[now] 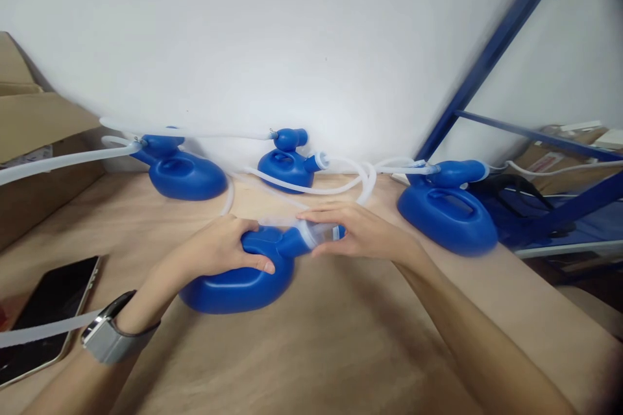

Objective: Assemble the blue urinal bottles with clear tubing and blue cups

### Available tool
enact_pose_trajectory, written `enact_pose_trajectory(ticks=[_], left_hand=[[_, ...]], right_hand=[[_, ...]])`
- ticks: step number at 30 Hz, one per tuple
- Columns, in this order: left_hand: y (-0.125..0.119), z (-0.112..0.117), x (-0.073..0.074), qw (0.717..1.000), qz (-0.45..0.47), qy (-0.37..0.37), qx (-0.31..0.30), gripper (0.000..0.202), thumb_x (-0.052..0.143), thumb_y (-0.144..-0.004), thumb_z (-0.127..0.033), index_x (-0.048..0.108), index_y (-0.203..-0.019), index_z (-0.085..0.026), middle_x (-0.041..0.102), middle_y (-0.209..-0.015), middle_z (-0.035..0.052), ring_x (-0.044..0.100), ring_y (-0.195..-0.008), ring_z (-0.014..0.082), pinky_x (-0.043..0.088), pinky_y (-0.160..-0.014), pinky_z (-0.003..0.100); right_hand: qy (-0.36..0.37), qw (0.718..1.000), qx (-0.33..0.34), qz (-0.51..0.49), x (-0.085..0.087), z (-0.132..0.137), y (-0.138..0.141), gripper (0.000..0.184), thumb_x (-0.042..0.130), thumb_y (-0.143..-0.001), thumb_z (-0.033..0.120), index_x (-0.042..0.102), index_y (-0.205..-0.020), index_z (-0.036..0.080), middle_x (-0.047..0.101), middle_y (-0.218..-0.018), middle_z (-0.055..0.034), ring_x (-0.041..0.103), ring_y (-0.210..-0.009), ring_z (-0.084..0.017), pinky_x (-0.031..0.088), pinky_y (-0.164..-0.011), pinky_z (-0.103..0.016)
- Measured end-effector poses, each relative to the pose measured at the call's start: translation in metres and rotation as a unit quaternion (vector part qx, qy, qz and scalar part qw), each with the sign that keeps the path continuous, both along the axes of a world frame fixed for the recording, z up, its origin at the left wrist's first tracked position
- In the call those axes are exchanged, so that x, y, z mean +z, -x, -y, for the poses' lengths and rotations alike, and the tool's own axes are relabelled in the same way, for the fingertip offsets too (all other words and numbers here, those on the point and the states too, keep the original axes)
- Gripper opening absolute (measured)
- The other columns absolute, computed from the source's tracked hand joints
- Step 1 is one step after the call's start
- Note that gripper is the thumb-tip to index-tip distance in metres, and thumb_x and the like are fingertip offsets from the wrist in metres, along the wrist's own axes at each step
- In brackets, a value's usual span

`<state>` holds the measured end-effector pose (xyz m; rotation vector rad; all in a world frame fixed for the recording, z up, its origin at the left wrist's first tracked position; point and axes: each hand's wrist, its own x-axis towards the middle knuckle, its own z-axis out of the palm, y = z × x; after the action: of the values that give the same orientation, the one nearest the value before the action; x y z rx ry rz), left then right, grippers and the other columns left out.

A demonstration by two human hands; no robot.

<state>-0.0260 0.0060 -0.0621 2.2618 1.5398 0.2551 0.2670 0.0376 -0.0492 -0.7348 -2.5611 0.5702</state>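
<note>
A blue plastic jug (228, 288) with a handle and a spout lies on the wooden table (341, 350) in front of me. My left hand (221, 249), a watch on its wrist, is wrapped over the top of this jug. My right hand (355, 230) is closed around a clear cap or tube fitting (316, 232) at the end of the spout. A clear tube (272, 217) runs off behind the hands.
Three more blue jugs stand along the white wall: left (182, 172), middle (287, 165), right (445, 211), each with clear tubing (360, 178). A phone (46, 311) lies at the left edge. Cardboard boxes (34, 123) sit far left, a blue metal rack (487, 58) at right.
</note>
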Motion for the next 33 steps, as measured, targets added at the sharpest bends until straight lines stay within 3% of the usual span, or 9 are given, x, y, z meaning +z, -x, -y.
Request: enact_pose_trajectory(ticks=[11,16,23,28,33], left_hand=[[-0.002,0.001,0.004,0.999,0.023,0.027,-0.004,0.055,0.074,-0.066,-0.074,0.069,-0.084,-0.022,0.073,-0.079,0.0035,0.065,-0.072,0.0252,0.041,-0.061,0.031],[0.003,-0.001,0.001,0.998,0.044,0.043,-0.015,0.060,0.076,-0.066,-0.072,0.074,-0.101,-0.024,0.078,-0.096,0.0060,0.070,-0.085,0.0292,0.046,-0.068,0.032],[0.000,-0.001,0.006,0.997,0.054,0.051,-0.035,0.061,0.073,-0.072,-0.073,0.076,-0.109,-0.024,0.079,-0.100,0.0063,0.071,-0.089,0.0298,0.047,-0.071,0.033],[0.000,0.001,0.008,0.996,0.040,0.050,-0.061,0.063,0.067,-0.078,-0.073,0.075,-0.113,-0.021,0.078,-0.093,0.0077,0.070,-0.082,0.0279,0.047,-0.068,0.032],[0.001,0.001,0.006,0.996,0.046,0.036,-0.066,0.060,0.066,-0.079,-0.072,0.075,-0.110,-0.022,0.077,-0.091,0.0068,0.068,-0.082,0.0269,0.048,-0.071,0.031]], right_hand=[[0.002,0.997,0.077,0.030,0.012,-0.005,-0.001,0.062,0.082,-0.084,0.038,0.062,-0.143,0.030,0.066,-0.144,-0.0041,0.060,-0.136,-0.025,0.045,-0.117,-0.040],[0.068,0.991,0.109,0.048,0.016,-0.014,-0.006,0.067,0.082,-0.085,0.032,0.056,-0.147,0.033,0.063,-0.148,-0.0020,0.057,-0.139,-0.024,0.046,-0.116,-0.039],[0.052,0.992,0.090,0.066,0.019,-0.016,-0.007,0.059,0.078,-0.088,0.030,0.060,-0.144,0.030,0.067,-0.143,-0.0023,0.062,-0.133,-0.023,0.054,-0.107,-0.035],[0.034,0.993,0.111,0.025,0.016,-0.014,-0.006,0.057,0.079,-0.088,0.028,0.062,-0.142,0.029,0.067,-0.142,-0.0027,0.064,-0.131,-0.022,0.051,-0.111,-0.036],[0.074,0.995,0.070,-0.017,0.007,-0.008,-0.007,0.062,0.086,-0.080,0.029,0.065,-0.139,0.031,0.069,-0.138,-0.0037,0.067,-0.128,-0.024,0.059,-0.101,-0.034]])
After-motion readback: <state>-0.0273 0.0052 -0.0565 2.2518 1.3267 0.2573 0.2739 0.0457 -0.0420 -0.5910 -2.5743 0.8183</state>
